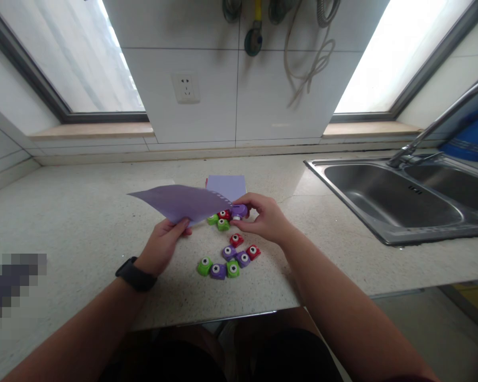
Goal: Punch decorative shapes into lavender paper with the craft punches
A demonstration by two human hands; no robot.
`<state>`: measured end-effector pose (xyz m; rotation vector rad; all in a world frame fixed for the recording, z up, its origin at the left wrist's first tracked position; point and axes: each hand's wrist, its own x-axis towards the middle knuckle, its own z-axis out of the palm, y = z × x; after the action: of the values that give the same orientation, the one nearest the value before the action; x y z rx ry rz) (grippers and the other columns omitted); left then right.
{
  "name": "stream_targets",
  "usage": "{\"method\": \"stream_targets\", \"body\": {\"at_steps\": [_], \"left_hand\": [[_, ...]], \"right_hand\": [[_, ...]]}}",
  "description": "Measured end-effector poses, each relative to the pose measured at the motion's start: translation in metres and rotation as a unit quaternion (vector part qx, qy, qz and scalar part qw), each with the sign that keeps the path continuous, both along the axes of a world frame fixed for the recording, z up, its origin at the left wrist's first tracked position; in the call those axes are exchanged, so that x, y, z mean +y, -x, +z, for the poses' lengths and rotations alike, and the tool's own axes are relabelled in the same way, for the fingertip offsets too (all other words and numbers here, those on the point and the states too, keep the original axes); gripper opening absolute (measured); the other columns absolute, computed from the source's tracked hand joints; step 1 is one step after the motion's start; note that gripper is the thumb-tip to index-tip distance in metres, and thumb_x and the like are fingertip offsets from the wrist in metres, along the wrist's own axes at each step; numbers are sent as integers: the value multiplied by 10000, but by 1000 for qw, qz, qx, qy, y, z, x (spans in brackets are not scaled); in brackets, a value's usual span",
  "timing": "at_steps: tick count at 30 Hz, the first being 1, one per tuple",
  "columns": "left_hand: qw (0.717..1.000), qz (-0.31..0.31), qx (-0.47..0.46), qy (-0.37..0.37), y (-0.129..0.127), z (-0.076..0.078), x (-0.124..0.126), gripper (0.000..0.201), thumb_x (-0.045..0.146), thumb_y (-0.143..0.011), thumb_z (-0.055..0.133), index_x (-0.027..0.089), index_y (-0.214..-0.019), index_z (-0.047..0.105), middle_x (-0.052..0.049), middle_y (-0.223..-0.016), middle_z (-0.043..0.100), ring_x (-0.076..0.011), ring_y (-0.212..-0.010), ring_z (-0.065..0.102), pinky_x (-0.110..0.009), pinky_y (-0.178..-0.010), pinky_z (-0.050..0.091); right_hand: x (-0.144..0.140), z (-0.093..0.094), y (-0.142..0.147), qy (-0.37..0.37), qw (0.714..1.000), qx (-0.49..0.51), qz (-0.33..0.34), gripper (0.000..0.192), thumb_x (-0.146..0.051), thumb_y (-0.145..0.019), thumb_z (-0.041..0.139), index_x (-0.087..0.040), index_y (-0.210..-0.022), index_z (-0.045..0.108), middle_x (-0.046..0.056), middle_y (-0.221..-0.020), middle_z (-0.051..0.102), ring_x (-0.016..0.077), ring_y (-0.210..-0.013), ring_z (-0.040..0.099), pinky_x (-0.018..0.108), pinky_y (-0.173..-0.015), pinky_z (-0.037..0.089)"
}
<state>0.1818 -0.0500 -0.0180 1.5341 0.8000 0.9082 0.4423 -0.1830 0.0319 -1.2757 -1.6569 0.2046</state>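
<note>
My left hand (168, 239) pinches the near edge of a purple sheet of paper (175, 202), raised above the counter. A row of small punched holes runs along the sheet's right edge. In my right hand (265, 215), between thumb and fingers, is a purple craft punch (239, 211) at that punched edge. Whether the paper sits in its slot I cannot tell. Below lie several more punches, among them a green one (204, 266), a purple one (218, 271) and a red one (253, 251). A few others, including a green punch (223, 225), lie partly hidden behind the sheet.
A stack of coloured paper (226, 184) lies behind the held sheet on the pale speckled counter (83, 223). To the right is a steel double sink (394, 193) with a faucet (406, 154). A tiled wall with a socket (186, 87) stands behind.
</note>
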Motion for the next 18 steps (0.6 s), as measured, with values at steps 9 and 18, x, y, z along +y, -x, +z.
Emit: {"method": "stream_targets", "body": {"at_steps": [9, 18], "left_hand": [[1000, -3, -16, 10, -2, 2, -1, 337, 464, -808, 762, 173, -655, 688, -24, -655, 632, -175, -678, 562, -320, -741, 459], [1000, -3, -8, 1, 0, 0, 1, 341, 458, -831, 752, 175, -651, 692, -22, -670, 641, -175, -700, 563, -312, -761, 443]], "right_hand": [[9, -7, -12, 14, 991, 106, -84, 395, -360, -798, 820, -180, -1128, 703, 39, -889, 722, 143, -708, 611, 316, -697, 517], [17, -15, -19, 63, 971, 226, -40, 496, -431, -817, 805, -200, -1238, 680, 73, -1021, 740, 170, -838, 670, 350, -767, 571]]}}
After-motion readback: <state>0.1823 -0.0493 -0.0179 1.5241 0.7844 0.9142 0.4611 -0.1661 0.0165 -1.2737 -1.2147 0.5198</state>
